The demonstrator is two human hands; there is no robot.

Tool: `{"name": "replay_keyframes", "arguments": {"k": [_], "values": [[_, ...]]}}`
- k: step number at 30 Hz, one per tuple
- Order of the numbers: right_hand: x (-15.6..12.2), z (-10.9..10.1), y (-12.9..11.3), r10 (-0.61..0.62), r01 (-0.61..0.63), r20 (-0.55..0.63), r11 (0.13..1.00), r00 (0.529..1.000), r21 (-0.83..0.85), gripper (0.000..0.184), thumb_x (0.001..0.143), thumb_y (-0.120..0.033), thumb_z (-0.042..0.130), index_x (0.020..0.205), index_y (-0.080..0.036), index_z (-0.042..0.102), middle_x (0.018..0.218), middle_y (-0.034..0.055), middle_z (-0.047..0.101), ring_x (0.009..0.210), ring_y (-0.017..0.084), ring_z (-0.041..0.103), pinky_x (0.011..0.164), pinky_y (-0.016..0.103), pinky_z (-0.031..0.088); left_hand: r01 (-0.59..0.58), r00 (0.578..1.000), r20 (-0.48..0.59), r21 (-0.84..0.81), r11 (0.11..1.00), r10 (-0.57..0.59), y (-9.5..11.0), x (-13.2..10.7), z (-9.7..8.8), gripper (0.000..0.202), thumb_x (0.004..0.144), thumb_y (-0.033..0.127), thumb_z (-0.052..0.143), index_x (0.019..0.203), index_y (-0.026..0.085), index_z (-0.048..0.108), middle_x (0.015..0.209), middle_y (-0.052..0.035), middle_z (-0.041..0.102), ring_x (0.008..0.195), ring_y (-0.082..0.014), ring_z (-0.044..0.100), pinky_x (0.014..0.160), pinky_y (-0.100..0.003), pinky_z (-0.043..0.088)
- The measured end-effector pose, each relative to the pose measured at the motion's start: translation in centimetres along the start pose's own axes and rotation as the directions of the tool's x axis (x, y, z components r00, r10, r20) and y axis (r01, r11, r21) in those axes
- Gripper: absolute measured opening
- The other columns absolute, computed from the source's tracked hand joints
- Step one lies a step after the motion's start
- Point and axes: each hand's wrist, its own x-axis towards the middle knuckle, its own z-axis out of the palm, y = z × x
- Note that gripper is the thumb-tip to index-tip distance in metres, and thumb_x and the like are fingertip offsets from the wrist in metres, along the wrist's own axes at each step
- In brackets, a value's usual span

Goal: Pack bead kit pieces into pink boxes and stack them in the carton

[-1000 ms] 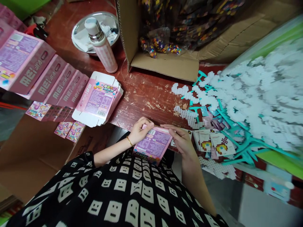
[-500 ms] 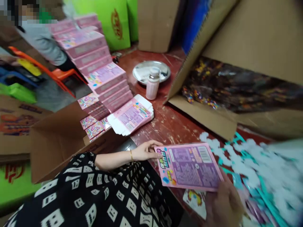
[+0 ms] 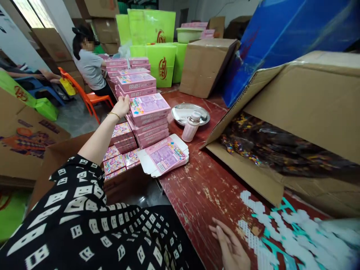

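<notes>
My left hand (image 3: 122, 106) reaches out to the stack and grips the left edge of a pink printed box (image 3: 149, 104), which lies flat on top of other closed pink boxes. Just in front of that stack is a pile of flat, unfolded pink cartons (image 3: 167, 154) with white flaps. My right hand (image 3: 232, 245) is low over the red table (image 3: 202, 183), palm partly turned up, fingers stretched out and holding nothing. White and turquoise plastic pieces (image 3: 298, 228) lie to its right.
A pink bottle (image 3: 191, 128) stands by a round metal tray (image 3: 206, 117). At right, an open carton (image 3: 306, 93) on its side holds dark packets. Small printed packs (image 3: 114, 164) fill a carton below left. A person (image 3: 89, 62) sits beyond, by an orange chair (image 3: 97, 98).
The pink box has gone from between both hands, near my lap, to the top of the stack with my left hand. My right hand has let go. The view has tilted upward.
</notes>
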Motion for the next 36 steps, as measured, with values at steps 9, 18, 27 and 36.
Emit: {"name": "replay_keyframes", "arguments": {"k": [9,18,27,36], "values": [[-0.2,2.0,-1.9,-0.164,0.168,0.064,0.984,0.984,-0.054,0.04,0.078,-0.056,0.069,0.091,-0.019,0.076,0.097,0.0119,0.075,0.089,0.026,0.073,0.082,0.038,0.061,-0.577,0.796,0.189,0.523,0.628,0.575,2.3,-10.5,3.1,0.067,0.088,0.063,0.053,0.139,0.02,0.048,0.161,-0.0095,0.03,0.15,-0.043,0.013,0.117,-0.071,-0.001],[9.5,-3.0,-5.6,-0.365,0.361,0.018,0.908,0.931,-0.214,0.032,0.082,-0.048,0.065,0.093,-0.019,0.073,0.093,0.0107,0.073,0.083,0.021,0.07,0.075,0.035,0.06,-0.636,0.439,0.583,-0.337,0.694,0.684,1.2,-25.0,19.1,0.039,0.084,0.033,0.066,0.121,0.021,0.06,0.139,-0.0143,0.057,0.137,-0.0332,0.046,0.12,-0.06,0.025],[26.3,-14.2,-14.3,-0.323,0.388,-0.534,0.922,0.782,0.01,0.04,0.057,-0.029,0.073,0.093,-0.017,0.059,0.11,0.0168,0.07,0.103,0.026,0.068,0.093,0.048,0.056,0.537,0.565,0.816,-0.478,0.695,0.125,11.2,-20.7,37.9,0.016,0.068,0.014,0.07,0.079,0.017,0.059,0.107,-0.0136,0.068,0.119,-0.0267,0.061,0.107,-0.046,0.044],[23.3,-13.5,-18.8,-0.449,0.602,-0.404,0.643,0.797,0.473,0.029,0.062,-0.017,0.065,0.087,-0.022,0.051,0.091,0.0023,0.072,0.091,0.02,0.073,0.082,0.035,0.06,0.868,0.447,0.894,-0.434,0.239,0.001,15.2,-20.9,35.3,0.009,0.073,0.01,0.056,0.07,0.017,0.051,0.073,-0.0005,0.059,0.07,-0.009,0.065,0.074,-0.02,0.054]]}}
